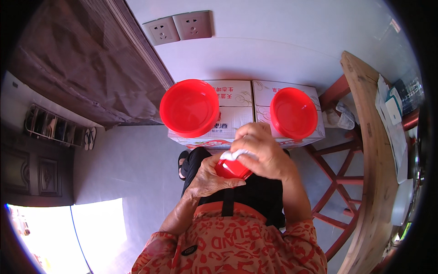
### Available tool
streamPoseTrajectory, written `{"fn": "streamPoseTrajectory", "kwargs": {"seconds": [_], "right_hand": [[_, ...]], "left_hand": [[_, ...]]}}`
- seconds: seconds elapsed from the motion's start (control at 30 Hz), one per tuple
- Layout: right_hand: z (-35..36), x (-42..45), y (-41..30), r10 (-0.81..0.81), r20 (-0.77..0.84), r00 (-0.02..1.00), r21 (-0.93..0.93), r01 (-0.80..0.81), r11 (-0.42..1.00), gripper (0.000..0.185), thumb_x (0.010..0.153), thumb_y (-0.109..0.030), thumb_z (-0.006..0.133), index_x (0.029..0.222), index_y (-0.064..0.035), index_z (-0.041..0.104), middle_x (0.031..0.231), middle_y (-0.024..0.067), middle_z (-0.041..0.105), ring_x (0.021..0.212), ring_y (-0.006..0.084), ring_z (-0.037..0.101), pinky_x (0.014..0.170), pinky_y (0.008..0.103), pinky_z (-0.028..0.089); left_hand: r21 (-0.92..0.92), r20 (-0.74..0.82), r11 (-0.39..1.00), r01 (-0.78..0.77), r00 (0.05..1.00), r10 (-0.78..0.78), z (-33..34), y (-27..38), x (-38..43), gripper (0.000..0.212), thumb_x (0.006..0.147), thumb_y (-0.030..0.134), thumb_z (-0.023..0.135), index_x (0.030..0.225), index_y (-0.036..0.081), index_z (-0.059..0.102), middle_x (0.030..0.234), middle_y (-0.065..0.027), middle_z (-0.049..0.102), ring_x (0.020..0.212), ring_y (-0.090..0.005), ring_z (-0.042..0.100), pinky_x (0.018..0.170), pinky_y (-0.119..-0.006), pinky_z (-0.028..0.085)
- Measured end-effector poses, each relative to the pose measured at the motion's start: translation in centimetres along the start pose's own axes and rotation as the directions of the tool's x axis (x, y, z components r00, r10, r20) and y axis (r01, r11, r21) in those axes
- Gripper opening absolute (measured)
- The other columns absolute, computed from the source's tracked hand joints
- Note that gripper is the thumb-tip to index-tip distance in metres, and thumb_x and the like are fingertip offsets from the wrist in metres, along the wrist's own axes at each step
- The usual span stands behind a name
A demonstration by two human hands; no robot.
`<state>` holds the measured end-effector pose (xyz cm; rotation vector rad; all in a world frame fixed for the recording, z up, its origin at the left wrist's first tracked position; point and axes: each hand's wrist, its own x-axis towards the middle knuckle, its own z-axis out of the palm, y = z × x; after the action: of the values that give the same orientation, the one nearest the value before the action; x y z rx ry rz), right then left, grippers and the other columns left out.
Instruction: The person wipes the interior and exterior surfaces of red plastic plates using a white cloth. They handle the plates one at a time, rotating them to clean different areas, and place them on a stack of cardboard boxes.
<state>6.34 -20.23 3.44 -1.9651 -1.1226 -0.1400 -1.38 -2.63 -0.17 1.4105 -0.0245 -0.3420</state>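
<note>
My left hand grips a small red plastic container over my lap, the thumb along its near edge. In my right hand is a bunched white cloth, pressed close against the container's upper side; whether it is cloth or tissue is hard to tell. Beyond my hands, a large red plastic basin stands on the left one of two cardboard boxes. A somewhat smaller red basin rests on the right box. The container's far side is partly hidden by my fingers and the cloth.
On the right a wooden table on red legs carries papers and a white bowl. Wall sockets sit above the boxes. Slippers and a shoe rack are at the left.
</note>
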Motion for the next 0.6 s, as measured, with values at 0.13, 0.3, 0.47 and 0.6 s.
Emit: {"fn": "streamPoseTrajectory", "kwargs": {"seconds": [0.13,0.3,0.47,0.6], "right_hand": [[1.7,0.5,-3.3,-0.117,-0.129,0.985,-0.207,0.088,0.974,0.026,0.065,-0.005,0.073,0.088,-0.0141,0.063,0.102,0.0046,0.052,0.1,0.0247,0.051,0.087,0.0404,0.036],[0.3,0.0,-0.3,0.12,-0.319,0.94,0.005,-0.125,0.992,0.022,0.071,-0.001,0.066,0.091,-0.0076,0.063,0.096,0.0075,0.054,0.092,0.025,0.053,0.078,0.0365,0.042],[0.2,-0.3,3.0,0.461,-0.356,0.813,0.317,-0.36,0.878,0.019,0.076,0.002,0.061,0.094,-0.003,0.063,0.092,0.0107,0.057,0.084,0.0204,0.058,0.073,0.0308,0.046],[0.6,0.3,0.5,0.251,-0.321,0.913,0.202,-0.193,0.96,0.021,0.074,0.002,0.062,0.094,-0.005,0.064,0.092,0.0089,0.058,0.086,0.0233,0.056,0.077,0.0339,0.045]], "left_hand": [[0.1,-0.055,0.965,-0.242,0.967,0.248,0.1,-1.2,0.1,0.051,0.066,0.011,0.084,0.11,0.004,0.061,0.094,-0.0013,0.066,0.086,-0.0089,0.06,0.079,-0.026,0.051],[0.132,-0.093,0.965,-0.229,0.966,0.242,0.2,-1.0,-0.5,0.057,0.063,0.01,0.086,0.114,0.003,0.06,0.095,-0.002,0.067,0.088,-0.0086,0.061,0.082,-0.026,0.051],[0.032,-0.141,0.97,-0.243,0.959,0.245,0.4,-1.2,-0.7,0.06,0.062,0.007,0.086,0.116,0.003,0.06,0.099,-0.0031,0.067,0.091,-0.0097,0.062,0.084,-0.027,0.051],[0.03,-0.144,0.97,-0.242,0.959,0.243,0.2,-1.2,-0.7,0.059,0.062,0.006,0.085,0.116,0.004,0.06,0.1,-0.0026,0.067,0.092,-0.0091,0.061,0.085,-0.027,0.05]]}}
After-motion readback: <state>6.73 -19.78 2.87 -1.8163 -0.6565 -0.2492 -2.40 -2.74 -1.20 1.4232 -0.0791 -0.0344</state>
